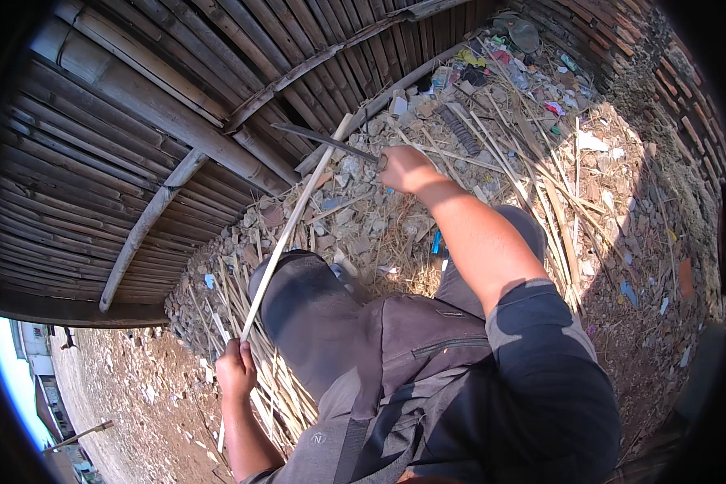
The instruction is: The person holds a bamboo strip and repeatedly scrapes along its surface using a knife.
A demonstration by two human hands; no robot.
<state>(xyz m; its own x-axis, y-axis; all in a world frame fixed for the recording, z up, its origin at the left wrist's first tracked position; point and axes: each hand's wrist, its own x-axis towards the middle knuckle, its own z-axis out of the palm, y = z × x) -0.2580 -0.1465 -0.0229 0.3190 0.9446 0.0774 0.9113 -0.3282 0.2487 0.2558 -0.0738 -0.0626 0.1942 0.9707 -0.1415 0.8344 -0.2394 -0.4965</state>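
My left hand [235, 371] is closed around the lower end of a long pale bamboo strip [289, 234]. The strip slants up and away past my left knee. In my right hand [406, 168] is the handle of a long-bladed knife [343, 146], its dark blade pointing left. Blade and strip cross near the strip's far end; whether they touch I cannot tell. A heap of similar pale strips [286, 395] lies on the ground beside my left leg, partly hidden by the leg and my left arm.
A slatted bamboo wall [97, 185] with round poles rises at the left and far side. Loose bamboo sticks [552, 202] lie to the right over rubble and litter [524, 77]. A brick wall [690, 121] stands at the far right. A blue object [436, 242] lies between my knees.
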